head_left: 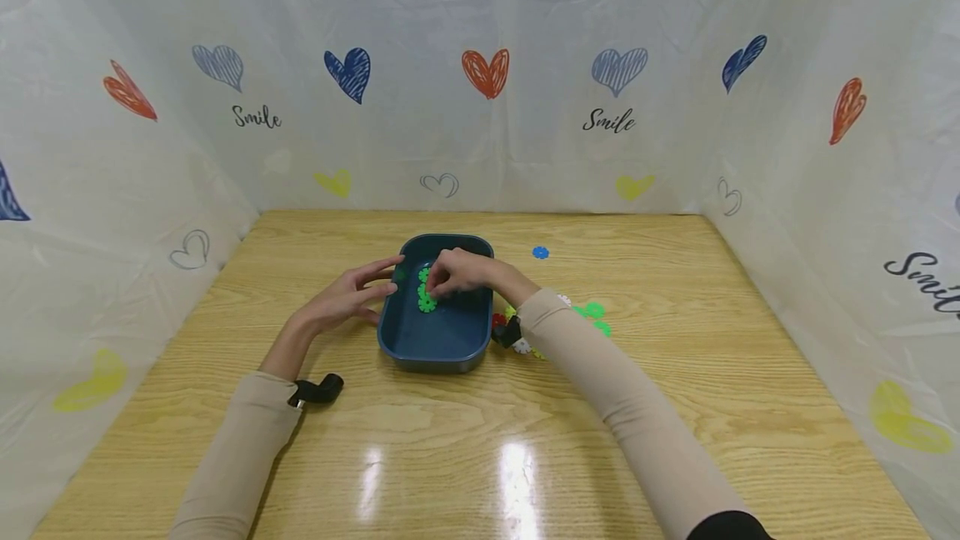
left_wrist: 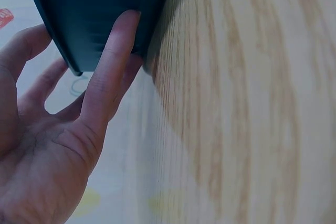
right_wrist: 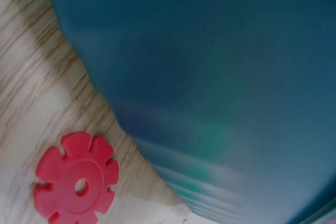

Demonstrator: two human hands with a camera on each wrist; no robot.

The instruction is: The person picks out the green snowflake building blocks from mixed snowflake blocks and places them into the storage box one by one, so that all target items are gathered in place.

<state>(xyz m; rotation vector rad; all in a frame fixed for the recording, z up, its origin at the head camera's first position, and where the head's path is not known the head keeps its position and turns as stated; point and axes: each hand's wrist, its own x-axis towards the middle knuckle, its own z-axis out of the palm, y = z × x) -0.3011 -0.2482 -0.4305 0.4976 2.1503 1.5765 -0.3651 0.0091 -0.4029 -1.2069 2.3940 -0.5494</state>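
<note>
Behind, sheet (head_left: pixel 525 148) reads "Smile" (head_left: pixel 609 121); right hand (head_left: pixel 461 272) over blue tray (head_left: pixel 435 342).

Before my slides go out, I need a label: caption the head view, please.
Left hand against a dark blue tray, right hand inside it by green notched discs.

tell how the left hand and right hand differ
The left hand touches the tray from outside; the right hand reaches inside it. The left hand's fingers are spread; the right hand's are bent near the green pieces, and whether they grip one is unclear. Both hands emerge from beige sleeves.
</note>
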